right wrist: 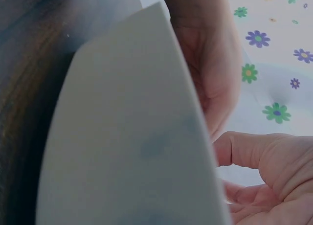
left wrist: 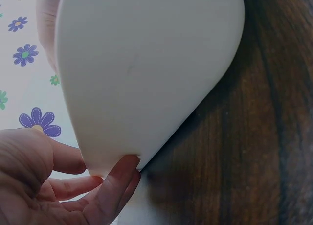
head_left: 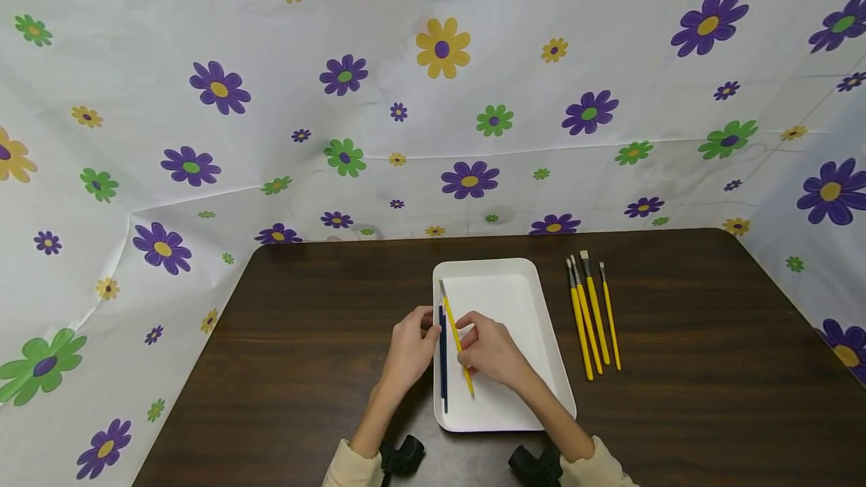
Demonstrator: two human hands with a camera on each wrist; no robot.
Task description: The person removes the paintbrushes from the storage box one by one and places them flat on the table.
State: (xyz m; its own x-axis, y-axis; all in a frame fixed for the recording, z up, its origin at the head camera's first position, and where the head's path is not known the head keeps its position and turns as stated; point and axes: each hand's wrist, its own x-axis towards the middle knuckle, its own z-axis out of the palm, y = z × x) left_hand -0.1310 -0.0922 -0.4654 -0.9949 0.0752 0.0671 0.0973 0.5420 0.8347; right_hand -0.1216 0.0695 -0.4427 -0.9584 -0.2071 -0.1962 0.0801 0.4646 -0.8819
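Observation:
A white rectangular tray [head_left: 504,307] lies on the dark table. My left hand [head_left: 409,344] grips its left edge, thumb at the rim and fingers against the outer wall [left wrist: 142,88] in the left wrist view. Inside the tray, my right hand [head_left: 492,350] pinches a thin yellow paintbrush [head_left: 467,380] that slants with its bristle end away from me. Two slim dark blue paintbrushes [head_left: 443,382] lie side by side along the tray's left wall, close to my left thumb. In the right wrist view the tray wall covers the brush and part of my right hand [right wrist: 274,186].
To the right of the tray, several yellow paintbrushes [head_left: 595,322] lie roughly parallel on the brown wooden table [head_left: 704,367], bristles away from me. A white flowered cloth [head_left: 406,43] hangs behind the table and along its sides.

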